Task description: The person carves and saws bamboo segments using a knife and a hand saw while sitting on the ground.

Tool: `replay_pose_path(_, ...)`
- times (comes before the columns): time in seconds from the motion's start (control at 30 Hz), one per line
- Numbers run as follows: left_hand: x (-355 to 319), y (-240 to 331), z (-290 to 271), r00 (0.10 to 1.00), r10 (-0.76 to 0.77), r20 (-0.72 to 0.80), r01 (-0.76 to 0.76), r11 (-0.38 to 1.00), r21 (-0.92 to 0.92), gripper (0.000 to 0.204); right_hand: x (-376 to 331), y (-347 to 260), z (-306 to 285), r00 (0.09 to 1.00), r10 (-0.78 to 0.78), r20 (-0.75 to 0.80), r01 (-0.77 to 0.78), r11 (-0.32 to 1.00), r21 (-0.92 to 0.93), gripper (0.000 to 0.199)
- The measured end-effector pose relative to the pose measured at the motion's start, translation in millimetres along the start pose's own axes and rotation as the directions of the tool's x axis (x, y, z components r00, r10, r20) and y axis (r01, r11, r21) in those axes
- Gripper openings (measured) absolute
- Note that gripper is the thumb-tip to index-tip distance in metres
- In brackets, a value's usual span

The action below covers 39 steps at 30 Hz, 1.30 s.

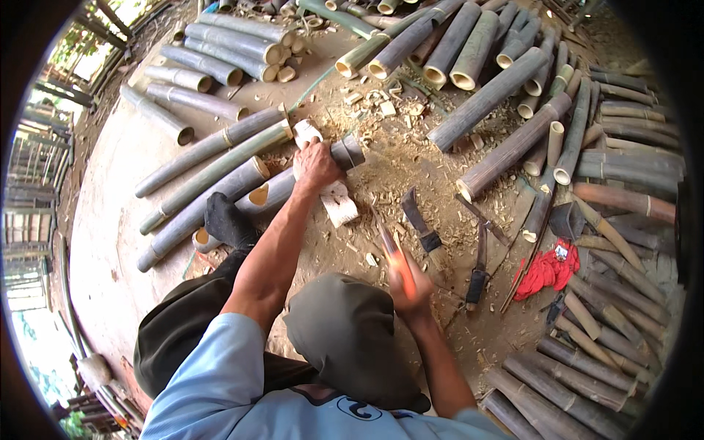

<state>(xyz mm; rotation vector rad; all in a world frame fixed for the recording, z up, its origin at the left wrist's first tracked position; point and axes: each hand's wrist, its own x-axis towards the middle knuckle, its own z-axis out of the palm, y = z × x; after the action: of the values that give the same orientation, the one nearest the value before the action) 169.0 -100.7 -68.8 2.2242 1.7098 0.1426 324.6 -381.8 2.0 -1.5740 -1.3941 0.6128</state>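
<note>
My left hand (pixel 317 163) is closed over a grey-green bamboo pole (pixel 282 189) near its far right end. An oval pale cut shows in the pole's wall. Under the pole, crosswise, lies a whitish wooden block (pixel 339 205), sticking out on both sides of my hand. My right hand (pixel 412 286) grips an orange-handled tool (pixel 400 262) with a narrow, pointed dark blade; whether it is a saw or a knife I cannot tell. The blade points up and away, apart from the pole. My dark-socked foot (pixel 231 220) rests by the poles on the left.
Bamboo poles (pixel 220 143) lie left, with stacks (pixel 499 95) at the back and right. Wood chips cover the ground. A dark-bladed chopping tool (pixel 419 220), another dark-handled blade (pixel 478 271) and red cloth (pixel 544 273) lie to my right.
</note>
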Motion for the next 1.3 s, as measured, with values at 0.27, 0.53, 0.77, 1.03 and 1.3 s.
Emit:
replay_pose_path(0.27,3,-2,7,1.000,-0.012,-0.009,0.013,1.000,0.013,0.064,-5,0,-12,1.000,0.006,0.021,-0.006,1.000,0.006,0.039)
replay_pose_path(0.53,8,29,5,0.997,0.067,-0.041,-0.065,0.997,0.037,0.063,88,34,28,0.995,0.101,0.019,-0.101,0.995,0.017,0.023)
replay_pose_path(0.77,8,0,-4,0.998,-0.039,0.045,0.035,0.996,0.084,0.066,-38,-5,-43,0.999,0.025,0.042,-0.028,0.998,0.059,0.035)
replay_pose_path(1.03,11,28,2,0.999,0.024,0.027,-0.025,0.999,0.020,0.062,117,33,41,0.982,0.182,0.042,-0.182,0.983,-0.005,0.029)
replay_pose_path(1.3,10,7,-6,0.996,-0.089,0.026,0.086,0.991,0.103,0.044,-46,8,-40,1.000,0.027,-0.010,-0.025,0.990,0.142,0.045)
